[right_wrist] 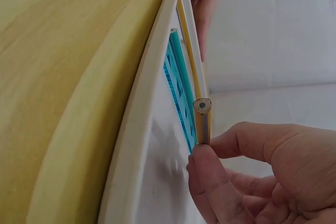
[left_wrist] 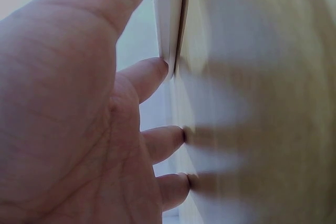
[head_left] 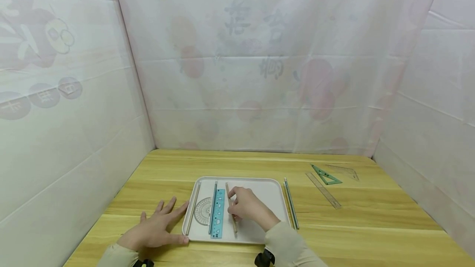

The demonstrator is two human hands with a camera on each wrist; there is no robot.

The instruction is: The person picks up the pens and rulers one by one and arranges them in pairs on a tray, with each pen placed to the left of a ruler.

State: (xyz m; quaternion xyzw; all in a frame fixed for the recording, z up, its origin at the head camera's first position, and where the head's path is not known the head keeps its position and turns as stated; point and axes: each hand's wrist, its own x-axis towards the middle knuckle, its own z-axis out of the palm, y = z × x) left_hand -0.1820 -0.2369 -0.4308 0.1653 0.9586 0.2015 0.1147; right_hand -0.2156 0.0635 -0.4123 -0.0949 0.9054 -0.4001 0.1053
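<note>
Between thumb and fingers, my right hand (head_left: 246,206) pinches a wooden pencil (right_wrist: 202,124) over the white tray (head_left: 259,234). Its flat, unsharpened end faces the camera in the right wrist view; whether it touches the tray I cannot tell. Just left of it lies a light-blue ruler (head_left: 218,213) with cut-out shapes, alongside a teal pencil (head_left: 212,209). A clear protractor (head_left: 202,211) and another wooden pencil (head_left: 193,208) occupy the tray's left side. My left hand (head_left: 156,228) is spread on the table, its thumb and index finger touching the tray's left rim.
Two more pencils (head_left: 292,205) lie along the tray's right edge, one of them dark green. Farther right on the wooden table (head_left: 371,209) are a clear ruler (head_left: 323,190), a green set square (head_left: 325,176) and a clear set square (head_left: 350,172). Pale curtains (head_left: 237,94) enclose the table.
</note>
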